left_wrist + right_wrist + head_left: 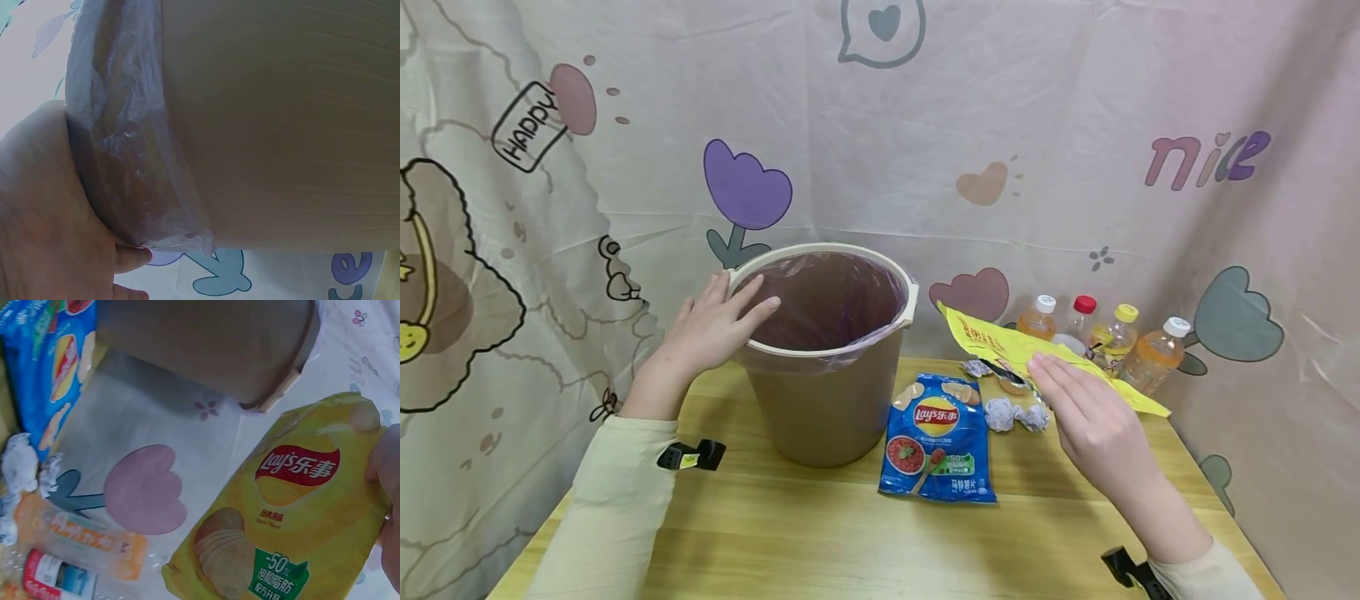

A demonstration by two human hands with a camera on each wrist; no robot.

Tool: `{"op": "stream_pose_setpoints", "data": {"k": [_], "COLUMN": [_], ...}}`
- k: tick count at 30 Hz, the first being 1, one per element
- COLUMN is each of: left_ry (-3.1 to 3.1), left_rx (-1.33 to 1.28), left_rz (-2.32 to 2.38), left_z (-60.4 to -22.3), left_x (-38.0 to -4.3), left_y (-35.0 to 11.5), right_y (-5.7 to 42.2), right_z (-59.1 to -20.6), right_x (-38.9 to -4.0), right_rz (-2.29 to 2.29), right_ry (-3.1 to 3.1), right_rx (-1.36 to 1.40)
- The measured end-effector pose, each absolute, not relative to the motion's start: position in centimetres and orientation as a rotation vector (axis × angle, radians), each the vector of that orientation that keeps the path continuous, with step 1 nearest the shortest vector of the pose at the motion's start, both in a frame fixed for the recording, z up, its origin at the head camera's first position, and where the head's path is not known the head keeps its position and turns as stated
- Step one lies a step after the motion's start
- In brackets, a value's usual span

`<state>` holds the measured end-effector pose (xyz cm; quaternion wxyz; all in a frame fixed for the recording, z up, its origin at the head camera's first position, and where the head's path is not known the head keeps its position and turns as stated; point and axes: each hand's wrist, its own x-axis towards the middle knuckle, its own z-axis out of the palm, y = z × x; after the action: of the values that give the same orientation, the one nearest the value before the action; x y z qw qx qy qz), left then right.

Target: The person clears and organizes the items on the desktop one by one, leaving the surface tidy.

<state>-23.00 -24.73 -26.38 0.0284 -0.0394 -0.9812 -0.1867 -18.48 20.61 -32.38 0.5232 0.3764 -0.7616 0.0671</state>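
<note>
A brown trash can [820,408] lined with a clear plastic bag stands on the wooden table. My left hand [711,325] rests on its pale rim at the left, fingers spread; the left wrist view shows the palm against the lined rim [134,125]. To the right of the can, my right hand [1090,417] pinches a yellow Lay's chip bag [1022,346] by its edge, held above the table. The front of this bag [281,506] faces the right wrist camera. Flat on the table between the can and my right hand lies a blue Lay's chip bag [936,442].
Several plastic bottles [1157,358] with white, red and yellow caps stand at the back right, partly behind the yellow bag. Crumpled paper balls [1003,414] lie beside the blue bag. A printed cloth [865,142] hangs behind the table [820,542].
</note>
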Motion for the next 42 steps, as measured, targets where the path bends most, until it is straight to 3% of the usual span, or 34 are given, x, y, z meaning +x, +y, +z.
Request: {"op": "stream_pose_setpoints", "data": {"k": [27, 42], "left_ry": [-3.025, -3.027], "left_rx": [-0.128, -0.121], "left_rz": [-0.576, -0.57], "left_z": [-26.4, -26.5], "left_x": [-23.3, -23.2], "left_y": [-24.7, -24.7], "right_y": [14.4, 9.5], "right_z": [-25.9, -25.8], "right_x": [-22.9, -24.5], "right_rz": [0.008, -0.111], "right_ry": [-1.699, -1.718], "right_rx": [1.042, 1.149]}}
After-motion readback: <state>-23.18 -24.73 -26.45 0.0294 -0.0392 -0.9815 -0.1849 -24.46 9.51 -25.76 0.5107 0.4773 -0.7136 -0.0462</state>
